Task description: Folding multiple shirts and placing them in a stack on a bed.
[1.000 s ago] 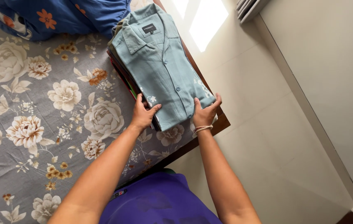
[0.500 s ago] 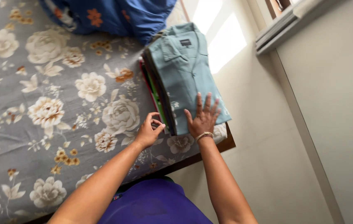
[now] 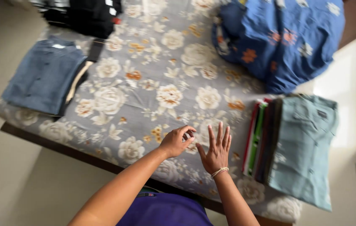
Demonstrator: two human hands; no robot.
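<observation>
Matt printed cotton bedsheet [image 3: 144, 88]; soft woven teal shirt [image 3: 303, 146] at 3 o'clock atop cloth stack; denim-like blue shirt [image 3: 44, 75] at 10 o'clock; dark polished wooden bed frame [image 3: 61, 148].

This is a bedroom in a home. A bed [image 3: 115, 167] with a flowery sheet [image 3: 165, 75] holds folded shirts [image 3: 299, 146] at its edge and a blue pillow [image 3: 286, 37].
</observation>
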